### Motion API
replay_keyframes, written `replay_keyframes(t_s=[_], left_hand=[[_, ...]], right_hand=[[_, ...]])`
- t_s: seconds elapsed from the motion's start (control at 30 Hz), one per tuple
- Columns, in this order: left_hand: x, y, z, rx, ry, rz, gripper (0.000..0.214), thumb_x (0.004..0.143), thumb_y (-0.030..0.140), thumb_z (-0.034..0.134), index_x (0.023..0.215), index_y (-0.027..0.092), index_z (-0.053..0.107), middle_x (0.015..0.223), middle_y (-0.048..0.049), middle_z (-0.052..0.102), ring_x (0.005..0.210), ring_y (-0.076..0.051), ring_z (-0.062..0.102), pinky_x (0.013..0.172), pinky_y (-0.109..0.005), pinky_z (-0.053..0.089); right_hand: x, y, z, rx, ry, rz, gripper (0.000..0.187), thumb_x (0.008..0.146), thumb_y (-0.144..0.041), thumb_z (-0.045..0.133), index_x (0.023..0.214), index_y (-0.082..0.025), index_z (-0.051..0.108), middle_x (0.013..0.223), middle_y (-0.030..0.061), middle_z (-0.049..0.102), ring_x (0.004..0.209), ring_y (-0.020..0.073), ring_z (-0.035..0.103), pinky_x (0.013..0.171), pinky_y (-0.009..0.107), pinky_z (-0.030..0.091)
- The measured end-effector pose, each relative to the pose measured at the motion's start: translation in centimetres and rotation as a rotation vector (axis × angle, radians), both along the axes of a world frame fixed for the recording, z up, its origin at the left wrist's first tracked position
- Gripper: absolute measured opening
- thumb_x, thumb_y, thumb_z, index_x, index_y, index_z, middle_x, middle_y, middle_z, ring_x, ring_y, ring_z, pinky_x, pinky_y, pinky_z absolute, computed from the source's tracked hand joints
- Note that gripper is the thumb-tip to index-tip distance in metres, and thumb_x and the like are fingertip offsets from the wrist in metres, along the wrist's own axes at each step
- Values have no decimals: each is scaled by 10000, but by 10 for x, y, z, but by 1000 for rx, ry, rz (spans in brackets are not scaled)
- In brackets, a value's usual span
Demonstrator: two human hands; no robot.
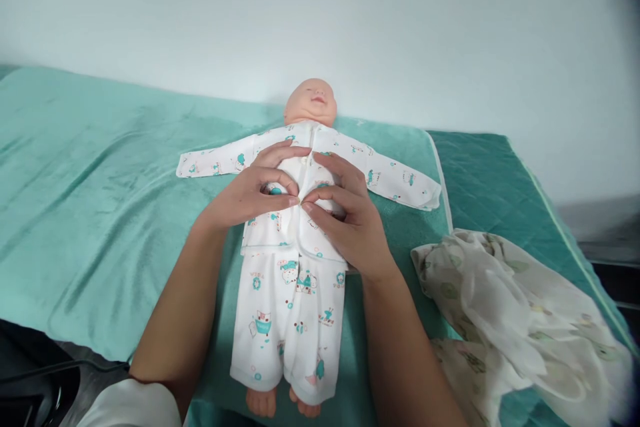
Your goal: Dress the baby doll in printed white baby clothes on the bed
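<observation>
A baby doll [311,101] lies on its back, dressed in a white printed shirt [270,240] and matching trousers [287,320]. Both sleeves are spread wide to the sides, and the doll's feet stick out below the trouser legs. At the middle of the shirt's front opening, my left hand [260,183] pinches the edge between thumb and forefinger. Facing it, my right hand [347,203] pinches the other edge at the same spot. A small button seems to sit between the fingertips, mostly hidden. Another button [304,160] shows higher up the front.
A light green blanket [100,207] lies under the doll, over a darker green quilted cover [480,180]. To the right is a crumpled white patterned cloth [520,307]. A white wall [320,20] stands behind. Something dark with a cable [65,367] is at lower left.
</observation>
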State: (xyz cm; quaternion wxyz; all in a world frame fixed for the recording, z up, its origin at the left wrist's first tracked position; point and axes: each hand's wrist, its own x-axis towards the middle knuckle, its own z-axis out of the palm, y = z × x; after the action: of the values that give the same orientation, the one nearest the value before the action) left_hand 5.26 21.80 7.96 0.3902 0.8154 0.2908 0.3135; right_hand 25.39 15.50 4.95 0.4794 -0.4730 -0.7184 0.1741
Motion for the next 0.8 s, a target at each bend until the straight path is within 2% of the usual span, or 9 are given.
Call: replay_keyframes(t_s=[0.27, 0.47, 0.53, 0.6, 0.63, 0.7, 0.77, 0.8], left_hand=[[3, -1, -1, 26, -1, 9, 111, 826, 392, 748, 873, 292, 736, 1523, 15, 498, 1525, -286, 277, 1244, -549, 277], [8, -3, -3, 1, 2, 43, 107, 804, 365, 766, 791, 274, 711, 1530, 35, 485, 1533, -284, 250, 1250, -545, 255], [8, -3, -2, -13, -21, 34, 136, 794, 372, 773, 759, 261, 701, 1509, 24, 510, 1519, -290, 283, 1223, -552, 302], [4, -1, -3, -71, -97, 67, 183, 782, 390, 780, 736, 243, 683, 1450, -11, 569, 1458, -301, 392, 1156, -542, 397], [0, 2, -5, -112, -167, 124, 204, 783, 403, 776, 736, 234, 672, 1402, -32, 607, 1400, -299, 468, 1111, -525, 446], [-12, 10, -11, -177, -372, 347, 244, 796, 440, 752, 762, 220, 652, 1269, -68, 677, 1253, -273, 597, 1021, -471, 516], [-26, 21, -19, -202, -586, 682, 268, 813, 466, 720, 815, 212, 635, 1129, -71, 707, 1125, -225, 656, 946, -398, 548], [-32, 27, -23, -206, -661, 852, 269, 818, 465, 710, 842, 210, 626, 1074, -61, 708, 1074, -199, 666, 912, -358, 553]], right_hand=[[-1, 0, 0, 15, 1, -3, 51, 923, -300, 631, 889, -269, 656, 1465, 12, 535, 1437, 262, 400, 1178, 561, 338], [-10, -3, 4, 19, -49, -51, 116, 880, -336, 694, 860, -259, 609, 1463, 32, 532, 1449, 285, 378, 1182, 586, 308], [-10, -4, 5, -3, -14, -30, 105, 875, -316, 696, 845, -257, 615, 1457, 29, 543, 1441, 280, 394, 1184, 578, 311], [-5, -2, 3, -67, 106, 2, 105, 860, -304, 706, 831, -248, 622, 1448, 30, 558, 1407, 278, 444, 1169, 559, 349], [0, 0, 1, -92, 216, -13, 113, 852, -303, 708, 824, -240, 618, 1432, 37, 575, 1374, 280, 485, 1149, 550, 381], [17, 6, -5, -109, 508, -170, 139, 834, -309, 705, 812, -221, 599, 1367, 60, 625, 1276, 286, 578, 1101, 545, 438], [38, 13, -13, -61, 785, -492, 151, 812, -311, 698, 795, -215, 583, 1272, 80, 674, 1166, 287, 644, 1072, 549, 459], [47, 17, -17, -29, 860, -654, 134, 803, -304, 695, 801, -218, 593, 1229, 91, 688, 1137, 283, 654, 1078, 540, 453]])
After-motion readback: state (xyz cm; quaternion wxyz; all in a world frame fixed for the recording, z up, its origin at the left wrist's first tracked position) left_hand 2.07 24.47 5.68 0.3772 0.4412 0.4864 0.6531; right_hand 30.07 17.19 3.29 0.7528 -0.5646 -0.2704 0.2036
